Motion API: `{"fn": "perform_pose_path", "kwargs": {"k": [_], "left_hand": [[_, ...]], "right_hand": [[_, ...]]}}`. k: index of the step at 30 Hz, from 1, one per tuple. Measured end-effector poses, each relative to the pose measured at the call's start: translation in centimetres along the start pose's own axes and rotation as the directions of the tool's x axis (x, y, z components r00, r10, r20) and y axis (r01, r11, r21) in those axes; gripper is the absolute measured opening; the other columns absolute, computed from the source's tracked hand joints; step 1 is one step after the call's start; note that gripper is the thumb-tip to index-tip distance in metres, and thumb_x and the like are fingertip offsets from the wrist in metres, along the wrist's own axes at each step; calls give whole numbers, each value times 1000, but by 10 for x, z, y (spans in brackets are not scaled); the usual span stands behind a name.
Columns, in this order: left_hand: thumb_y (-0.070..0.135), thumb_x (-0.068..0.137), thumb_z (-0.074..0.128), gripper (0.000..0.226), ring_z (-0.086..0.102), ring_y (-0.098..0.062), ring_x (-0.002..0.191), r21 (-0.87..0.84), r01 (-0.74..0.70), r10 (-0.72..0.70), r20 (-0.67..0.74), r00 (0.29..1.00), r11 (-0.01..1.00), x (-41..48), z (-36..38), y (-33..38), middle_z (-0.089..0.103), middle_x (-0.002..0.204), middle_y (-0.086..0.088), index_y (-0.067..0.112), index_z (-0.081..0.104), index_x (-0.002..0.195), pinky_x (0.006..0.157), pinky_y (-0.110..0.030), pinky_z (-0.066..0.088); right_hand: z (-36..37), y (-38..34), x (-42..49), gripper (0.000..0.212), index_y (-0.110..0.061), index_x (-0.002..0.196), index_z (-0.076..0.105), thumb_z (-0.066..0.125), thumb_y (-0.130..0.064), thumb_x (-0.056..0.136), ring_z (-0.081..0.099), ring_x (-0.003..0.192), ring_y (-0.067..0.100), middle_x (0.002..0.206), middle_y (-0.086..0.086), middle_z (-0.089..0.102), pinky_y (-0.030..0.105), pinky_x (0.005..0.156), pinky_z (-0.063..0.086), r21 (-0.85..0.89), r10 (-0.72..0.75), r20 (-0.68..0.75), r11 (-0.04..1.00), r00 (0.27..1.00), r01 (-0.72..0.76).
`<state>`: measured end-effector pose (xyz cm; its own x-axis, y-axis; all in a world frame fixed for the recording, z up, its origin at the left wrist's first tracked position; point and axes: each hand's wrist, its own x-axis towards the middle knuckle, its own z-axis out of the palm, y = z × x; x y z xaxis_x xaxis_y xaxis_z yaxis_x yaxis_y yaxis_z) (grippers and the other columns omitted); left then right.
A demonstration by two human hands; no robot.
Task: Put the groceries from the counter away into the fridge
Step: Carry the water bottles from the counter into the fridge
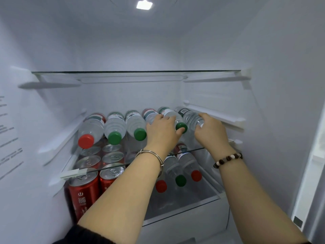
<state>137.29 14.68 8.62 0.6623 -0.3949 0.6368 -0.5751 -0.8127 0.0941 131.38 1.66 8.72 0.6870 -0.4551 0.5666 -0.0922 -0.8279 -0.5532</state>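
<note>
The white fridge stood open around both hands, its lamp lit above them. Under the hands ran the middle glass shelf, and below the forearms lay the lower glass shelf.

To the lower left of the left hand, red aluminium drink cans stood packed in rows on the lower shelf. Beneath the wrists three more clear plastic bottles lay on their sides there, with red and green caps.

On the middle shelf a row of clear plastic water bottles lay side by side, caps toward the person. Three of them lay to the left of the left hand and touched nothing but each other. The fourth was mostly hidden under the left palm.

The left hand lay over the row with its forefinger and thumb closed round the neck of the clear plastic green-capped bottle. Just to its right, the right hand had its fingers curled round the cap end of the clear ribbed end bottle, whose cap was hidden. That bottle lay between the right hand and the fridge's side wall, already down on the shelf or very nearly so.

A thin metal bangle circled the left wrist and a brown and white beaded bracelet the right.

By the look of it most of the work was done. Two shelves held stock, and the end bottle needed only settling and letting go. The counter was out of view, so what was left there could not be told.
</note>
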Motion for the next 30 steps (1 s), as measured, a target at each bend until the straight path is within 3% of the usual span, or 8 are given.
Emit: {"fn": "perform_pose_path", "kwargs": {"k": [6, 13, 16, 19, 22, 30], "left_hand": [[51, 91, 47, 46, 36, -19, 128, -6, -2, 2, 2, 1000, 1000, 0, 0, 0, 59, 122, 2, 21, 51, 126, 94, -46, 42], [51, 91, 47, 47, 35, -19, 129, -1, -3, 3, 5, 1000, 1000, -1, 1, 0, 59, 124, 1, 20, 50, 127, 96, -45, 40], [49, 92, 46, 50, 32, -20, 133, -6, -4, 4, 22, 1000, 1000, -2, 0, 0, 55, 131, 2, 20, 46, 133, 100, -47, 38], [48, 93, 46, 49, 32, -20, 134, 0, -18, 18, 19, 1000, 1000, -2, -1, 0, 55, 131, 1, 20, 46, 133, 101, -46, 38], [47, 92, 48, 47, 34, -20, 133, -3, -18, 18, 20, 1000, 1000, -3, -1, 0, 56, 130, 0, 20, 48, 131, 100, -46, 39], [48, 92, 49, 46, 39, -20, 127, 9, -30, 30, 6, 1000, 1000, -1, -2, 1, 56, 128, -2, 19, 52, 128, 95, -42, 38]], "right_hand": [[3, -3, 15, 43, -10, 130, 48, 50, -9, 87, 54, 110, 32, 121, 14, 60, 31, 84, 42, -39, -28, 71, 999, 997, 31], [15, 2, 24, 46, -13, 137, 37, 42, -17, 92, 56, 104, 32, 119, 14, 59, 34, 80, 46, -39, -25, 164, 999, 986, 31], [16, 2, 25, 45, -11, 137, 37, 38, -21, 94, 53, 109, 30, 128, 14, 53, 37, 86, 45, 3, -37, 184, 999, 982, 37], [15, 2, 19, 43, -8, 137, 38, 36, -19, 96, 48, 118, 28, 138, 12, 44, 38, 93, 41, 51, -23, 82, 999, 996, 19], [13, 4, 11, 37, -11, 130, 47, 38, -14, 94, 54, 108, 27, 126, 11, 55, 37, 88, 46, 105, 29, -27, 994, 999, -26], [11, 3, 1, 40, -14, 133, 47, 40, -15, 93, 55, 110, 27, 127, 8, 57, 36, 86, 46, 9, 2, 7, 1000, 1000, -2]]}}
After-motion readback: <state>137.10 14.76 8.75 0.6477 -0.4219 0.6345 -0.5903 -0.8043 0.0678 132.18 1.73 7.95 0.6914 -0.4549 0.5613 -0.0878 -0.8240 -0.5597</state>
